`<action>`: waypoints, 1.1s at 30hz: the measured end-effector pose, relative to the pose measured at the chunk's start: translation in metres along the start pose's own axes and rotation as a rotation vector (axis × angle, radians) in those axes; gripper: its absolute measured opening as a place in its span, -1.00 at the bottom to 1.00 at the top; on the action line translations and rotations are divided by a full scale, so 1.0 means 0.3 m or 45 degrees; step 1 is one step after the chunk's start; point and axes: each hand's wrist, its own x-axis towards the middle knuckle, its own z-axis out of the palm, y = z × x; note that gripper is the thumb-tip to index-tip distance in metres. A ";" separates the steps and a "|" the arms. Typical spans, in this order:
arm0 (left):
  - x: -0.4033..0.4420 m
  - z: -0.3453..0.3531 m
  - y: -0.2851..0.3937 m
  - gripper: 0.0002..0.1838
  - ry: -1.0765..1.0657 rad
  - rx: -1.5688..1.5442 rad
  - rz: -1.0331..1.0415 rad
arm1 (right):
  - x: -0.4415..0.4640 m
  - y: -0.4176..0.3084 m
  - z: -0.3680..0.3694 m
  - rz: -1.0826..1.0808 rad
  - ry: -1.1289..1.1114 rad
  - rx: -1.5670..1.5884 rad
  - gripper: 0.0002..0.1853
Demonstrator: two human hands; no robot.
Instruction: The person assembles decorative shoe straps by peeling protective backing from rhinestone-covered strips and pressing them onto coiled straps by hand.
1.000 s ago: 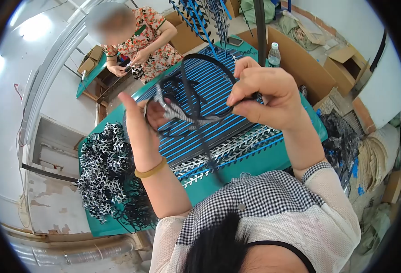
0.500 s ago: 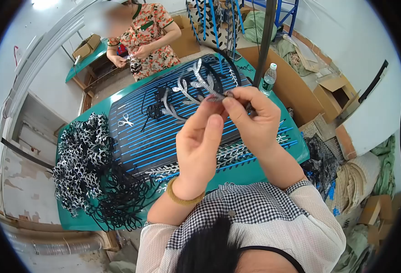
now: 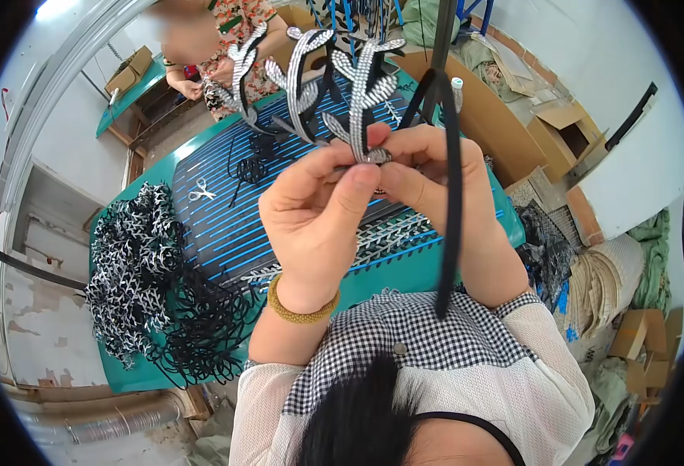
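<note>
My left hand (image 3: 311,217) and my right hand (image 3: 443,179) meet close to the camera. Both pinch the lower end of a leaf-shaped trim (image 3: 363,97), black-backed and covered in silvery stones. The trim loops upward and leftward in several leafy curves. From my right hand's side a flat black ribbon (image 3: 454,210) arches up and hangs in front of the forearm. My fingertips cover the spot where trim and ribbon come together. Behind the hands, a black board with blue stripes (image 3: 217,233) lies on a green table (image 3: 388,286).
Small scissors (image 3: 201,189) and a tangle of black cord (image 3: 250,167) lie on the board. Heaped leaf trim (image 3: 136,256) and loose black cords (image 3: 210,326) cover the table's left end. A bottle (image 3: 457,89) stands at the far right. Across the table is another person (image 3: 245,23).
Both hands have moved slightly left, and the trim has been raised nearer the camera, its leaves now upright. The black ribbon has swung down over my right forearm.
</note>
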 end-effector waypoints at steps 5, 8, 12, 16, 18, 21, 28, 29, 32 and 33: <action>0.046 -0.030 0.028 -0.87 0.201 0.048 0.095 | 0.000 0.035 -0.011 -0.302 0.037 -0.112 -0.54; 0.074 -0.021 0.089 -0.84 0.261 -0.105 0.113 | -0.005 0.042 -0.024 -0.439 0.167 -0.389 -0.29; 0.076 0.014 0.109 -0.84 0.334 -0.188 0.044 | -0.037 0.038 0.029 -0.627 0.184 -0.891 -0.22; 0.078 0.013 0.116 -0.83 0.377 -0.158 0.032 | -0.047 0.020 0.077 -0.723 0.152 -0.857 -0.22; 0.083 0.003 0.118 -0.82 0.350 -0.091 0.085 | -0.049 0.012 0.091 -0.701 0.137 -0.829 -0.28; 0.090 -0.004 0.119 -0.81 0.320 -0.054 0.134 | -0.038 0.037 0.100 -0.631 0.150 -0.906 -0.43; 0.089 -0.057 0.144 -0.79 0.187 -0.088 0.020 | -0.011 0.020 0.042 -0.422 0.061 -0.709 -0.69; 0.086 -0.062 0.143 -0.80 0.158 -0.150 -0.013 | -0.009 0.007 0.024 -0.330 0.019 -0.656 -0.69; 0.080 -0.075 0.135 -0.80 0.092 -0.297 -0.103 | 0.017 -0.016 -0.027 -0.384 -0.099 -0.709 -0.70; 0.077 -0.077 0.131 -0.80 0.084 -0.317 -0.128 | 0.025 -0.017 -0.049 -0.431 -0.140 -0.741 -0.71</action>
